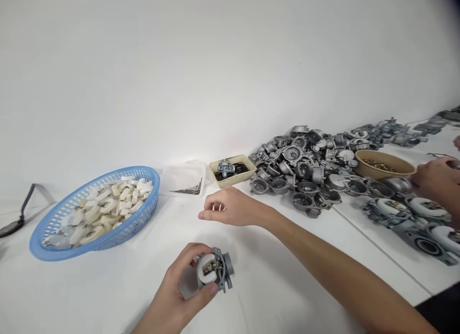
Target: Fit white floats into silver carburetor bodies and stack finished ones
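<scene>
My left hand (183, 283) grips a carburetor body (220, 271) low over the white table. Its underside faces up, showing a white float (204, 269) and brass parts inside the flange. Beyond it, my right hand (230, 207) hovers with fingers curled towards the thumb; whatever it pinches, if anything, is too small to make out. Closest to that hand are a white tray (197, 173) with thin metal pins (192, 188) and a cream tray (230, 181) holding dark rings and a small carburetor (225, 168).
A blue basket (151, 207) of white floats stands left. Float bowls (302, 173) are heaped right of centre, beside a tan bowl (386, 173) of brass parts. Carburetors (406, 214) lie at right, near another person's hand (436, 180). A black strap-like object (23, 212) is far left.
</scene>
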The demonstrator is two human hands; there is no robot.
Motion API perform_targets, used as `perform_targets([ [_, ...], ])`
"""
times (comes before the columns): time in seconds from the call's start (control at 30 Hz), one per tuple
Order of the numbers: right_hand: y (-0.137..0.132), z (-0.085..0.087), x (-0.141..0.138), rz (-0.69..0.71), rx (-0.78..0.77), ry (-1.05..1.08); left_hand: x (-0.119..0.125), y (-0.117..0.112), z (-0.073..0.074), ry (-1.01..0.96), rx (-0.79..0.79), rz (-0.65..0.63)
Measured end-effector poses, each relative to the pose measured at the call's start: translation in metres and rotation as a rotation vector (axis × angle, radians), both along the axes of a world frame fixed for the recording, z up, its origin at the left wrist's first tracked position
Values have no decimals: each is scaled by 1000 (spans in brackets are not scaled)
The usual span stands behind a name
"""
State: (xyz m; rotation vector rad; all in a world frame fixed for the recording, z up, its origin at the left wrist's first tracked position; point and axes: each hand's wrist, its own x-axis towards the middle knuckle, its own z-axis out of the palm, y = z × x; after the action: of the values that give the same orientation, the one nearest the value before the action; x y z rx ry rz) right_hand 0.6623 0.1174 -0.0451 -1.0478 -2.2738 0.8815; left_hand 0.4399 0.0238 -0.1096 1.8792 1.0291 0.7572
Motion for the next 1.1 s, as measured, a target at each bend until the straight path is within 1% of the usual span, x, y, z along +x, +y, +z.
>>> perform_targets([
  [0.1, 2, -2, 1, -14, 23, -70, -1, 2, -2, 0, -4, 7],
  [0.17, 3, -3, 2, -25, 37, -117, -2, 3, -3, 27, 43, 11],
  [0.23, 4, -4, 2, -16, 29, -157, -2, 2, -4, 79, 148, 19],
  [0.37, 5, -7, 4, 19, 14, -228, -3, -1, -9, 202, 444, 54],
  [0.43, 5, -9, 5, 6, 33, -261, -3, -3, -9, 240, 516, 52],
  [0.5, 6, -10, 7, -19, 56, -299, -2, -5, -6, 261, 516, 37],
  [0.63, 17, -7, 5, -59, 114, -371, 0, -9, 1, 269, 454, 34],
  [0.73, 36, -7, -15, -95, 197, -445, 1, -10, 1, 272, 452, 32],
  [0.9, 81, -15, -72, -97, 315, -658, 0, -5, -6, 294, 471, 7],
  [1.0, 105, -14, -97, -108, 292, -820, -5, -1, -10, 300, 493, -22],
  [1.1, 120, -12, -109, -124, 214, -948, -10, 0, -10, 317, 492, -56],
])
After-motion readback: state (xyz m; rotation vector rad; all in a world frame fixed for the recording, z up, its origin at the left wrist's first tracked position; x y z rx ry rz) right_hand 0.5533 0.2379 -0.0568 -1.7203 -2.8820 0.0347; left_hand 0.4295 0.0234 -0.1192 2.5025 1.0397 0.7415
